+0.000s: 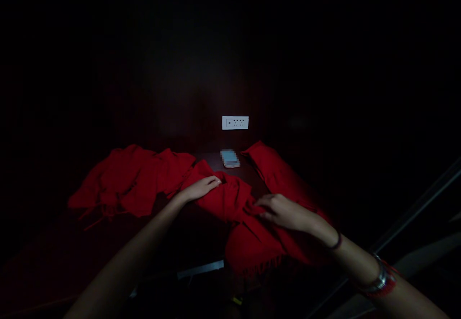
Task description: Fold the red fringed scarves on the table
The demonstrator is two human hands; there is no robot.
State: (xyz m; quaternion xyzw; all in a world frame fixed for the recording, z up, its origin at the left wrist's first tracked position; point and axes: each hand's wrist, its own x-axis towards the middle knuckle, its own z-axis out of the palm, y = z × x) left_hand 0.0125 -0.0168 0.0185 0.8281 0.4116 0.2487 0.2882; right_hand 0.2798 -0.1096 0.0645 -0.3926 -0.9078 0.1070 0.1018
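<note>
Dim light here, and a long red fringed cloth [144,179] lies rumpled across the dark table top [201,235], one end heaped at the left, the middle bunched between the two arms, another stretch running back along the right side, and the fringed end hanging over the near edge. The left hand [201,188] lies palm down on the cloth's middle, fingers stretched out and close together, pressing flat and gripping nothing. The right hand [284,212] sits just to the right of it, well apart from the left, fingers [260,207] bent down onto a raised fold of the same cloth; in this gloom I cannot tell whether they pinch it or only touch it. Silver and red bangles [382,280] ring that wrist. Behind the cloth lies a small pale blurred flat object [230,158], and above it on the dark wall sits a white rectangular socket plate [235,122]
</note>
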